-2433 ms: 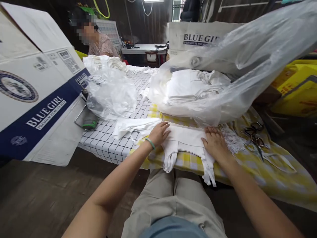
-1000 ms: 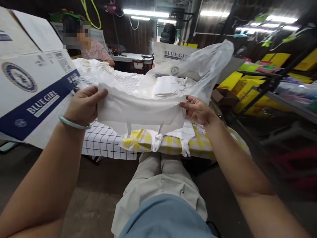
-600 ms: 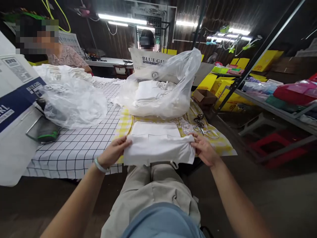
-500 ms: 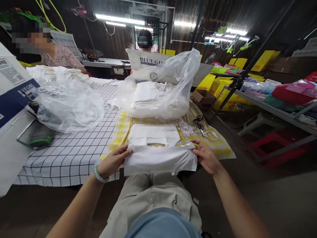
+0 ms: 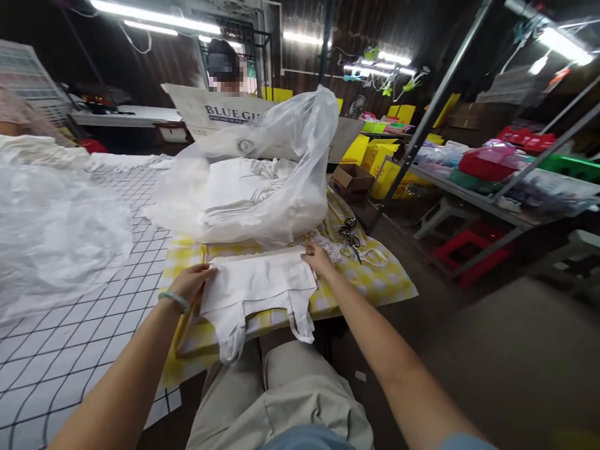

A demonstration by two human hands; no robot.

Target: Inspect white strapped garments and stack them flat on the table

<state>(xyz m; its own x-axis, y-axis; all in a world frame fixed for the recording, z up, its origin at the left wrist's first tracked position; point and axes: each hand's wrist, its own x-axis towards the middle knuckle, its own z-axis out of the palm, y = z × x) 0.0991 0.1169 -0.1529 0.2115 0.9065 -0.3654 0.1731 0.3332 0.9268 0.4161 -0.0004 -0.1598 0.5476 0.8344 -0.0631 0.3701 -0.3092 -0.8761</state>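
Pinched together at the garment's upper left corner, the fingers of the left hand (image 5: 191,284) hold its fabric, with a pale green bracelet (image 5: 174,300) on that wrist. The right hand (image 5: 319,259) has thumb and fingers closed on the upper right corner. Between them the white garment (image 5: 260,278) lies spread at the tabletop's front edge, on a yellow checked cloth (image 5: 379,282), its straps hanging over that edge above the person's lap.

Just behind the garment sits a clear plastic bag (image 5: 307,203), its mouth gathered up high on the right. Within it is a stack of folded white pieces (image 5: 229,181), with bunched straps on top. Behind the bag stands a pale cardboard box (image 5: 187,107) with partly covered blue lettering; its contents cannot be seen. A second plastic bag (image 5: 60,231) lies crumpled on the black-and-white grid cloth (image 5: 147,250) at left; whether it holds anything is unclear. Beyond the table's right side is an open brown box (image 5: 351,181), its inside too dark to read, near yellow bags (image 5: 387,178). White scraps (image 5: 332,247) and dark-handled scissors (image 5: 347,231) lie right of the garment.
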